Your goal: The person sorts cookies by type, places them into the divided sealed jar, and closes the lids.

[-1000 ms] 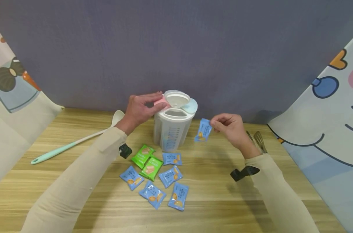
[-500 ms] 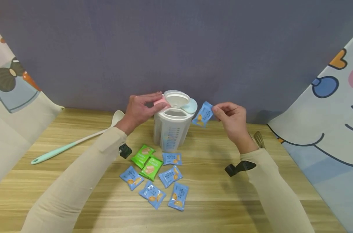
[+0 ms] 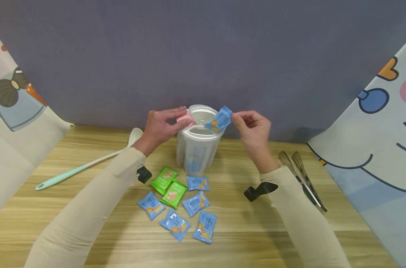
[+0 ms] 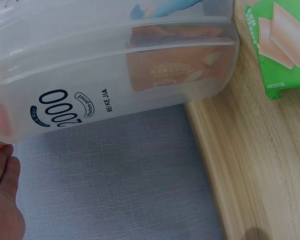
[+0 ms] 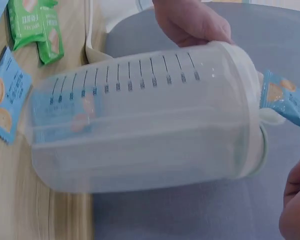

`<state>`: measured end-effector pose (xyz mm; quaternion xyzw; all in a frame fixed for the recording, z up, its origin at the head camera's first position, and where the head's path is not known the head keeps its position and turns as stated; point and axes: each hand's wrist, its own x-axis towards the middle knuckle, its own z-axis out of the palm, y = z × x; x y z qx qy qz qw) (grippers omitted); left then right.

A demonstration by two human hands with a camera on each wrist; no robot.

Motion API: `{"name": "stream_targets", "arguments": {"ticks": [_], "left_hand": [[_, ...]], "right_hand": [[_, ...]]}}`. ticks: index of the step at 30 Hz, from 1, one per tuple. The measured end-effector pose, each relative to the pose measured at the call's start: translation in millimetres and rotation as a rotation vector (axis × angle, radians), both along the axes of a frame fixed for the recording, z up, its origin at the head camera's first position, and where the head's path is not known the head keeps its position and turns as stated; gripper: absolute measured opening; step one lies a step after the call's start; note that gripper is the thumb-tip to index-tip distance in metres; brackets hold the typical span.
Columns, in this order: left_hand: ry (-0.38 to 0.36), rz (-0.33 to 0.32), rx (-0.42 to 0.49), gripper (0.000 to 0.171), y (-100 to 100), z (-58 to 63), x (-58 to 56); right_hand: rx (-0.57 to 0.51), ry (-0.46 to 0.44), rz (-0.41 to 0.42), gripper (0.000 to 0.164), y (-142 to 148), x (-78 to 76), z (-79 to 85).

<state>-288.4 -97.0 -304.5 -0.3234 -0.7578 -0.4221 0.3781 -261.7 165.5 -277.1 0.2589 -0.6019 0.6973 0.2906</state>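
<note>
A clear plastic storage container (image 3: 194, 152) with a white rim and several top openings stands near the wall. My left hand (image 3: 159, 128) holds its top at the pink flap (image 3: 184, 116), thumb in front and fingers behind. Between thumb and fingers, my right hand (image 3: 251, 130) pinches a blue biscuit packet (image 3: 219, 119) by one end. The packet's other end hangs over the front opening and covers the pale blue flap in the head view. Through the walls show an orange packet (image 4: 177, 65) and a blue packet (image 5: 65, 115) at the bottom.
Two green wafer packets (image 3: 174, 193) and several blue packets (image 3: 205, 226) lie in front of the container. On the left is a long spoon (image 3: 72, 171) with a mint handle, partly under the left arm. Metal tongs (image 3: 303, 178) lie beyond the right forearm.
My right hand has lifted the blue packet from beside the container and carried it left over the top opening. The left hand keeps its place on the pink flap.
</note>
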Motion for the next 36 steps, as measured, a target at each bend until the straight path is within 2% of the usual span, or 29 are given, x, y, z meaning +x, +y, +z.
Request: {"name": "stream_targets", "arguments": {"ticks": [5, 11, 19, 23, 27, 33, 36], "left_hand": [[-0.008, 0.006, -0.006, 0.035, -0.7, -0.2, 0.4], [-0.005, 0.004, -0.005, 0.036, 0.2, -0.4, 0.2], [-0.014, -0.003, 0.007, 0.034, 0.2, 1.0, 1.2], [0.002, 0.010, -0.003, 0.034, -0.3, 2.0, 1.8], [0.003, 0.010, -0.005, 0.033, -0.4, 2.6, 1.8], [0.012, 0.006, 0.001, 0.034, -0.2, 2.6, 0.9], [0.016, 0.008, 0.000, 0.034, 0.1, 2.1, 0.2]], "right_hand": [[-0.006, 0.018, -0.008, 0.004, -9.5, -0.6, -1.0], [0.046, 0.021, -0.042, 0.015, -14.2, -0.3, -3.1], [0.106, -0.001, -0.053, 0.003, -18.1, 0.9, -11.8], [0.130, -0.017, -0.031, 0.008, -20.4, 2.1, -13.3], [0.157, -0.036, -0.009, 0.003, -23.7, 7.5, -10.7], [0.226, -0.057, -0.019, 0.006, -29.1, 23.0, 0.5], [0.240, -0.059, -0.015, 0.003, -28.6, 23.8, -0.7]]}}
